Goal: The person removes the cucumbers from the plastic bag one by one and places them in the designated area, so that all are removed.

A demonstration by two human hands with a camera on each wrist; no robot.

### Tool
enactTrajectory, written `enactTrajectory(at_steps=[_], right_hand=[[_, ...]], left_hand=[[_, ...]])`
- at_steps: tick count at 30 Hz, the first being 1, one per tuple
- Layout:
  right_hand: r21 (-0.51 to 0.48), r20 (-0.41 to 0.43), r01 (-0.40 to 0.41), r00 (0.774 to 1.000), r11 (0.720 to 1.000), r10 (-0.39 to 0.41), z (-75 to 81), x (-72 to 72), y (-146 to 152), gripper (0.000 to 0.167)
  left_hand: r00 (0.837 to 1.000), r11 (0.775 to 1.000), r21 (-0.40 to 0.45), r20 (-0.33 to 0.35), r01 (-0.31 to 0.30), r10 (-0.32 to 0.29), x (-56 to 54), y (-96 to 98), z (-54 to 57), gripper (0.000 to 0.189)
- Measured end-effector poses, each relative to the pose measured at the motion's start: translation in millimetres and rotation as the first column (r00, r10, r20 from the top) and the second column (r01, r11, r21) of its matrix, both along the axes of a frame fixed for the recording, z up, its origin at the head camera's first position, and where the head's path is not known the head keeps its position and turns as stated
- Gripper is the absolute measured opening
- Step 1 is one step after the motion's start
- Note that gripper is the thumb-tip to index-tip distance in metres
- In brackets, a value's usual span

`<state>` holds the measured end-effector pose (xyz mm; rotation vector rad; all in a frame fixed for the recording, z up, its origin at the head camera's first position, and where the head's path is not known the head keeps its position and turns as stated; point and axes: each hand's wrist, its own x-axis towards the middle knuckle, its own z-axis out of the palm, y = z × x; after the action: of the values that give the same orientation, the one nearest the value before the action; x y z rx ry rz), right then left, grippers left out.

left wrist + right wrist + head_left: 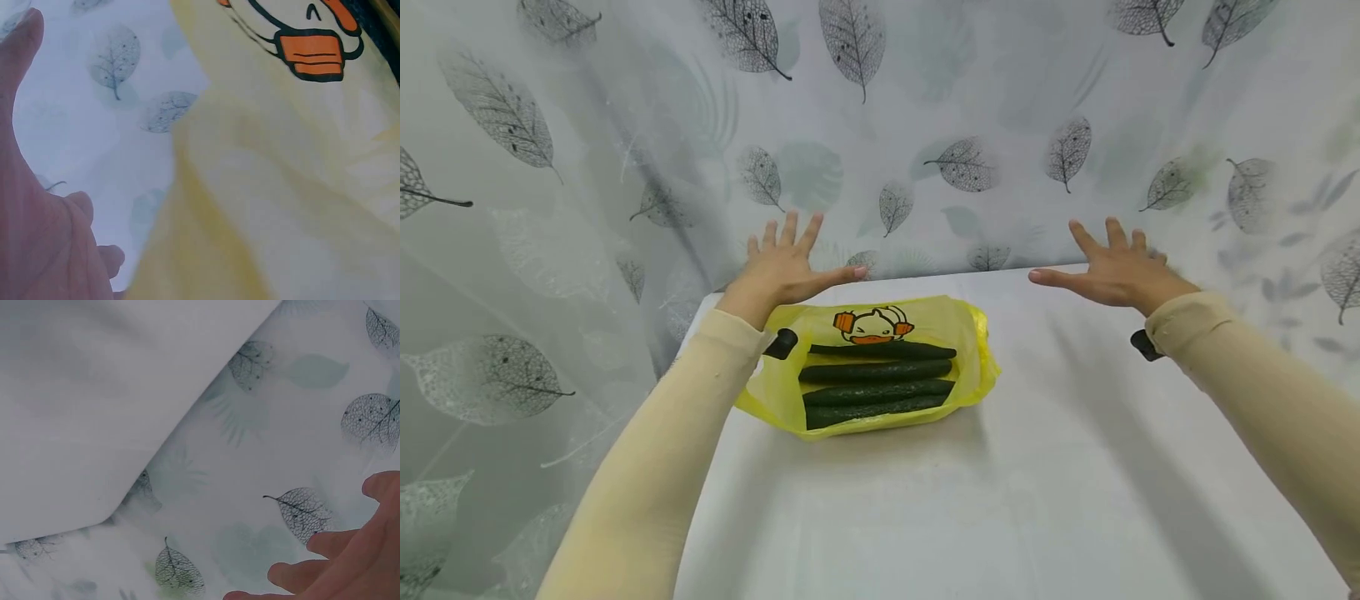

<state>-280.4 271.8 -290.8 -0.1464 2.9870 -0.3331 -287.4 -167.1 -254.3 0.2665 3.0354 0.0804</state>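
A yellow plastic bag (981, 358) lies on the white table with its mouth toward me, a cartoon duck printed on it. Several dark green cucumbers (880, 371) lie side by side inside. My left hand (782, 271) is held out over the bag's back left corner, fingers spread and holding nothing. In the left wrist view the bag (250, 144) fills the right side, beside the thumb and palm. Out to the right of the bag, my right hand (1116, 271) reaches over the far table edge with spread fingers, also holding nothing. The right wrist view shows its fingers (344, 562) against the leaf-patterned curtain.
The white table (925, 517) ends at a straight back edge just behind the bag. A curtain (955, 108) with grey and green leaf prints hangs behind it and along the left side. Each sleeve has a small black device at the wrist.
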Motion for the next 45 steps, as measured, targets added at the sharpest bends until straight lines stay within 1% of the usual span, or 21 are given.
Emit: enactTrajectory(at_steps=[4,8,11,13,16,19,23,25,27,29,30,32,33,34,35,37,39,41,42,43,45], right_hand=[[-0.018,-0.017,-0.034,0.999,0.999,0.034,2.3,-1.0,-19,0.115],[-0.069,-0.049,-0.077,0.996,0.995,0.073,9.2,3.1,-44,0.114],[-0.079,-0.097,-0.124,0.988,0.989,0.116,16.4,8.3,-66,0.11],[-0.07,-0.147,-0.16,0.978,0.985,0.148,22.1,13.8,-83,0.105],[-0.036,-0.236,-0.216,0.95,0.976,0.202,29.7,23.6,-108,0.095],[-0.009,-0.315,-0.27,0.915,0.963,0.254,32.8,33.1,-130,0.086],[-0.017,-0.363,-0.344,0.877,0.939,0.315,29.4,43.3,-156,0.079],[-0.03,-0.38,-0.382,0.859,0.924,0.342,26.3,47.3,-167,0.078],[-0.056,-0.399,-0.421,0.84,0.905,0.367,23.8,50.9,-177,0.077],[-0.102,-0.411,-0.455,0.829,0.884,0.38,21.0,53.8,-186,0.076],[-0.134,-0.411,-0.469,0.828,0.873,0.382,19.7,55.2,-190,0.076],[-0.215,-0.4,-0.484,0.836,0.848,0.376,17.4,57.2,-197,0.072],[-0.264,-0.388,-0.485,0.845,0.834,0.369,16.3,57.9,-200,0.069],[-0.317,-0.367,-0.481,0.857,0.817,0.362,15.4,58.4,-203,0.066],[-0.372,-0.343,-0.472,0.87,0.799,0.354,14.8,58.9,-206,0.063],[-0.477,-0.288,-0.44,0.896,0.761,0.337,13.9,59.8,-212,0.056],[-0.57,-0.228,-0.402,0.915,0.717,0.332,13.8,61.3,-217,0.052],[-0.631,-0.179,-0.374,0.923,0.679,0.342,13.6,63.1,-222,0.052],[-0.655,-0.159,-0.362,0.924,0.663,0.348,13.0,63.9,-224,0.051],[-0.675,-0.144,-0.357,0.922,0.646,0.359,12.3,64.2,-226,0.05],[-0.71,-0.114,-0.342,0.918,0.615,0.379,9.1,63.9,-231,0.049]], left_hand=[[1.0,1.0,0.0,-0.011,0.002,-0.002,5.1,-4.3,6.2,0.114],[1.0,0.999,0.047,-0.026,0.011,-0.01,15.8,-9.5,13.0,0.115],[0.999,0.993,0.113,-0.048,0.018,-0.013,26.7,-16.4,16.3,0.116],[0.998,0.985,0.172,-0.065,0.028,-0.017,34.8,-22.8,16.9,0.116],[0.996,0.958,0.285,-0.092,0.04,-0.014,47.8,-34.7,14.3,0.112],[0.992,0.929,0.368,-0.126,0.044,0.003,62.5,-45.8,7.1,0.11],[0.981,0.896,0.443,-0.181,0.016,0.072,82.1,-57.6,-12.9,0.11],[0.971,0.87,0.493,-0.205,-0.003,0.12,90.5,-63.0,-26.4,0.11],[0.959,0.832,0.555,-0.231,-0.01,0.166,97.4,-67.7,-40.1,0.109],[0.942,0.78,0.625,-0.258,-0.008,0.216,103.9,-71.4,-53.0,0.108],[0.933,0.746,0.666,-0.267,-0.003,0.241,107.1,-72.7,-59.0,0.107],[0.91,0.666,0.746,-0.293,0.026,0.292,112.5,-74.2,-71.3,0.107],[0.899,0.616,0.787,-0.3,0.044,0.319,115.5,-74.3,-77.3,0.108],[0.888,0.559,0.827,-0.304,0.067,0.344,118.1,-73.9,-83.4,0.108],[0.879,0.492,0.865,-0.305,0.095,0.366,120.2,-72.9,-89.7,0.108],[0.867,0.343,0.926,-0.298,0.159,0.401,123.9,-69.9,-102.4,0.106],[0.861,0.193,0.958,-0.278,0.213,0.426,127.8,-65.3,-114.7,0.105],[0.859,0.078,0.965,-0.258,0.25,0.443,131.4,-59.8,-126.4,0.104],[0.858,0.037,0.966,-0.245,0.256,0.451,133.3,-56.9,-131.8,0.104],[0.859,0.008,0.967,-0.231,0.256,0.457,135.0,-53.9,-136.9,0.104],[0.86,-0.03,0.969,-0.202,0.244,0.469,137.4,-47.6,-145.6,0.105]])
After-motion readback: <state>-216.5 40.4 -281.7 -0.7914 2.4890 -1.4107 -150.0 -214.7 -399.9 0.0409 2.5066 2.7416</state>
